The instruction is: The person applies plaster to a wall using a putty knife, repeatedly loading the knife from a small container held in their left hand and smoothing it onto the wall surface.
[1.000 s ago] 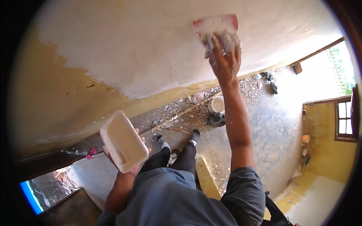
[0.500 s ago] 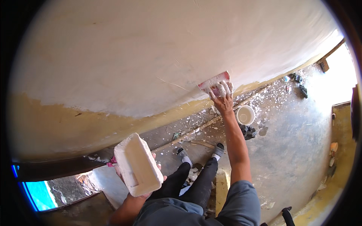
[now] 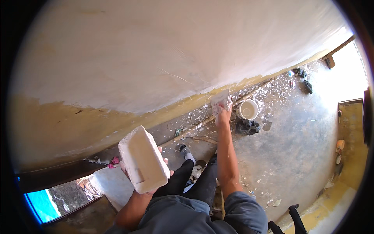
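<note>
My left hand (image 3: pixel 147 194) holds a white, plaster-caked rectangular mud pan (image 3: pixel 142 160) from beneath, fingers wrapped round its sides. A little wet compound lies in the pan's near end. My right arm reaches forward, and the right hand (image 3: pixel 223 110) grips a wide putty knife (image 3: pixel 221 97) smeared with white compound; its grip is mostly hidden by the fingers. The knife is at the foot of the wall (image 3: pixel 156 50), which is coated white above a bare yellow strip (image 3: pixel 128 124). Whether the blade touches the wall I cannot tell.
Right of my right hand stands a white bucket (image 3: pixel 247 110), with a crumpled black bag (image 3: pixel 248 127) beside it. A long pole (image 3: pixel 202 124) lies along the wall's foot. White splatter and debris dot the grey floor (image 3: pixel 288 148). A yellow low wall (image 3: pixel 352 156) runs at right.
My right hand has come down off the white part of the wall with the putty knife, toward the wall's foot and slightly left. The left hand and pan have barely moved.
</note>
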Action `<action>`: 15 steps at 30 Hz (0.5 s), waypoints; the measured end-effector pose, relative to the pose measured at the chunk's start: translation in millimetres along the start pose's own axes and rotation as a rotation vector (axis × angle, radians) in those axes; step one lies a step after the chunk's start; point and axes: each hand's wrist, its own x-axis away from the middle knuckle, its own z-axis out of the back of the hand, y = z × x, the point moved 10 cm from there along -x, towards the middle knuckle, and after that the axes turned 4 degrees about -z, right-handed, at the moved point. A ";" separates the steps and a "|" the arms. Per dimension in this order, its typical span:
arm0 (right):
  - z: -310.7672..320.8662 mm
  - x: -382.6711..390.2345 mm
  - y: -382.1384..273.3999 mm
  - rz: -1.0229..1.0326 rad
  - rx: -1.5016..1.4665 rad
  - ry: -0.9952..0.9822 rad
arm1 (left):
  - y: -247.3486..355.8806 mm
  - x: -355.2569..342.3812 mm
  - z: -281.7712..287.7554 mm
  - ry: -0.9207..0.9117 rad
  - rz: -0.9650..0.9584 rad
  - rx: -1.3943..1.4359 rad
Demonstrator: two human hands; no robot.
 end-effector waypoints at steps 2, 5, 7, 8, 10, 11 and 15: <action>-27.2 44.9 -84.3 0.188 0.059 0.057 | 10.1 7.9 -4.1 -0.039 -0.007 -0.007; -71.8 119.5 -244.7 0.665 0.364 0.146 | 21.9 17.0 -9.3 -0.084 0.001 -0.064; -99.6 152.8 -318.9 0.766 0.323 0.133 | 32.9 22.0 -4.3 -0.068 -0.036 -0.100; -111.8 163.7 -345.9 0.829 0.308 0.126 | 37.2 25.3 -4.5 -0.068 -0.029 -0.097; -138.0 193.4 -396.7 1.181 0.372 0.172 | 53.0 32.1 -3.7 -0.071 -0.081 -0.160; -157.3 220.9 -423.5 1.417 0.431 0.204 | 57.6 36.0 -4.0 -0.074 -0.074 -0.154; -225.8 275.9 -496.8 1.927 0.472 0.290 | 69.1 48.9 -13.9 -0.204 -0.086 -0.179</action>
